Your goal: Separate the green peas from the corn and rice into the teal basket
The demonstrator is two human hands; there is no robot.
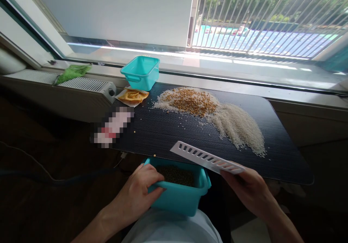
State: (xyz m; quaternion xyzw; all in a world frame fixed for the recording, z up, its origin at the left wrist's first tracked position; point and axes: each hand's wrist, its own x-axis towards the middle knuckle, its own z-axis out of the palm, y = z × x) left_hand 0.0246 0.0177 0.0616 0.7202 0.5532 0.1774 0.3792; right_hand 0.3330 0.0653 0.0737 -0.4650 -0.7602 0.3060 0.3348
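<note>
My left hand point(145, 185) grips the left rim of a teal plastic basket point(176, 199), held at the table's front edge against my body. Small dark greenish grains point(175, 175) lie inside it. In my right hand point(250, 185) is a flat white slotted plastic piece point(206, 158), tilted above the front edge of the table, to the right of the basket. Beyond it, white rice point(236, 127) is heaped on the dark table point(157, 130). Yellow-orange beans or kernels point(190, 100) lie over the left part of the rice.
Another teal basket point(141, 71) stands at the table's back left, by the window. In front of it is a yellow-and-white packet point(133, 96). A blurred-out pinkish item point(112, 127) lies at the left edge. A green cloth point(73, 72) rests on the radiator point(87, 85).
</note>
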